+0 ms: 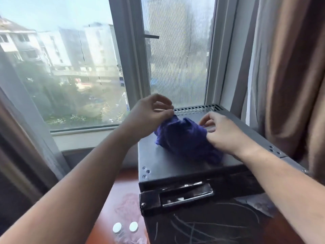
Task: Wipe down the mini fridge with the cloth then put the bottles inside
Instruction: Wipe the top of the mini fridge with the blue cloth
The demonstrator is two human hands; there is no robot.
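A black mini fridge (168, 166) stands by the window, its door shut, with a chrome handle (186, 194) on the front and chalk scribbles below it. A crumpled dark blue cloth (182, 138) lies on the fridge's top. My left hand (151, 111) pinches the cloth's upper left edge and lifts it a little. My right hand (221, 132) pinches the cloth's right side. Two clear bottles with white caps (125, 228) stand on the floor left of the fridge, cut off by the bottom edge of the frame.
A window (70, 67) with a mesh screen (179, 50) is behind the fridge, its sill (84, 136) to the left. Brown curtains (290, 85) hang close on the right and at the far left. Reddish wood floor (121, 187) shows beside the fridge.
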